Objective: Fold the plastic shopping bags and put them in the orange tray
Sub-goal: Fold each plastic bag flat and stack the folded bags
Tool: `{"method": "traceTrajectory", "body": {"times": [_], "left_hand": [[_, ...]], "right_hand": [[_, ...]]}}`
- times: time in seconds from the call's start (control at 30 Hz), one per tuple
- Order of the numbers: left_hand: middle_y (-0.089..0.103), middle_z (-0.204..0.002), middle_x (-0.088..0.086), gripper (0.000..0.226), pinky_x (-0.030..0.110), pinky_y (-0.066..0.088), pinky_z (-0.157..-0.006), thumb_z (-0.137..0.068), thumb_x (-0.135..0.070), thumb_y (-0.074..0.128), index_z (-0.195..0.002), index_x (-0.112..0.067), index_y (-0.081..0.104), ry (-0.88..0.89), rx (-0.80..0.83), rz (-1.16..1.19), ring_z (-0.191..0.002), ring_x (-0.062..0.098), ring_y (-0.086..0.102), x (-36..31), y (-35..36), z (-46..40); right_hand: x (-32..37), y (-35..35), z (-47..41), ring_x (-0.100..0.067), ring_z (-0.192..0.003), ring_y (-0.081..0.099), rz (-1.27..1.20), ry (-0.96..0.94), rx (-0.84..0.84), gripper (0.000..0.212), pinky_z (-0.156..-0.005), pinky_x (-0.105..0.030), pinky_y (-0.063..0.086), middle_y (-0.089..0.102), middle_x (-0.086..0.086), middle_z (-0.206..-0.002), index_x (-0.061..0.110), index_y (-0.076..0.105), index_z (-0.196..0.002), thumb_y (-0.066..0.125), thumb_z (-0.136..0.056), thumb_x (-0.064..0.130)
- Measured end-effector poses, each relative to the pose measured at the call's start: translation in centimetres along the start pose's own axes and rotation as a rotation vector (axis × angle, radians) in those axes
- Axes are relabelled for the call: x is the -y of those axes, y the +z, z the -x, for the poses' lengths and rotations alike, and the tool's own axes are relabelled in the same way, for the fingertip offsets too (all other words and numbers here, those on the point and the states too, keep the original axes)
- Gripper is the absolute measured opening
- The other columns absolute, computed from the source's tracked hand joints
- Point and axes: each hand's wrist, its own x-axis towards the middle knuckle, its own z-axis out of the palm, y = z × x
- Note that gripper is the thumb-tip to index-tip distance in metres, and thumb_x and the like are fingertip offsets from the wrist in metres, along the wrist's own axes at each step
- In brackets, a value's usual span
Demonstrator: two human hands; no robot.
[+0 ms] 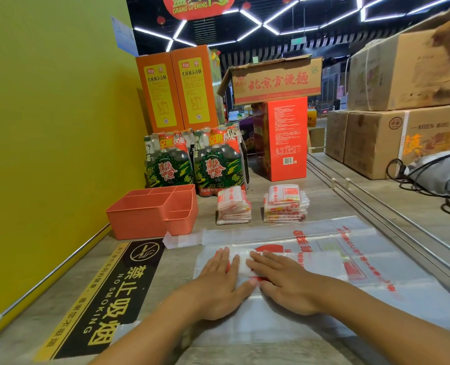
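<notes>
Barely begun: both flat, open-fingered, left hand point(220, 279) and right hand point(284, 281) pressing a fold into the plastic bag point(350, 262) at centre, orange tray point(139, 219) at ten o'clock apparently bagless, two bag stacks point(285, 204) at twelve o'clock waiting.

I see both hands flat on the plastic bag point(324, 259) at lower centre, left hand point(220, 283) just beside right hand point(284, 281). The tray point(152, 214) sits at centre left, with two stacks of folded bags point(260, 206) to its right. Behind these, bottle packs point(194, 164) stand at frame centre, and cartons point(403, 111) fill the upper right.
</notes>
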Motion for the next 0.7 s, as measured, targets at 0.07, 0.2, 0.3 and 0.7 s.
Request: {"method": "traceTrajectory", "body": {"times": [0.07, 0.2, 0.3, 0.7], "left_hand": [[-0.022, -0.165, 0.010, 0.081, 0.037, -0.013, -0.121, -0.102, -0.064, 0.015, -0.159, -0.015, -0.014, -0.089, -0.048, 0.008, -0.150, 0.022, -0.026, 0.6, -0.3, -0.1], [0.023, -0.164, 0.001, 0.067, 0.042, 0.018, -0.125, -0.103, -0.046, 0.039, -0.160, -0.018, 0.016, -0.054, -0.228, 0.255, -0.154, 0.027, 0.012, 1.6, -0.5, -0.3], [0.055, -0.122, -0.013, 0.046, 0.019, 0.054, -0.081, -0.099, -0.022, 0.058, -0.142, -0.025, 0.041, -0.046, -0.494, 0.848, -0.107, 0.011, 0.060, 1.1, -1.5, -0.6], [0.063, -0.107, -0.001, 0.034, 0.020, 0.048, -0.063, -0.097, 0.006, 0.050, -0.119, -0.019, 0.045, -0.285, -0.655, 1.194, -0.090, 0.008, 0.059, 0.0, -1.3, -2.3]], "right_hand": [[0.1, -0.1, 0.0, -0.005, -0.151, -0.018, 0.011, 0.004, 0.009, 0.056, -0.121, -0.029, -0.010, -0.015, 0.016, -0.166, 0.035, -0.001, -0.161, 0.017, -0.109, 0.046], [0.2, -0.2, 0.1, -0.007, -0.152, -0.018, 0.004, 0.013, 0.021, 0.056, -0.120, -0.030, -0.011, -0.015, 0.015, -0.166, 0.035, -0.002, -0.160, 0.016, -0.109, 0.048], [0.4, -0.5, 0.4, -0.008, -0.152, -0.018, -0.029, 0.011, 0.023, 0.057, -0.123, -0.033, -0.009, -0.015, 0.015, -0.166, 0.036, -0.003, -0.160, 0.018, -0.109, 0.049], [0.4, -1.5, 1.1, -0.005, -0.153, -0.009, -0.055, -0.022, 0.000, 0.062, -0.119, -0.026, -0.009, -0.004, 0.016, -0.167, 0.033, 0.004, -0.161, 0.026, -0.107, 0.053]]}}
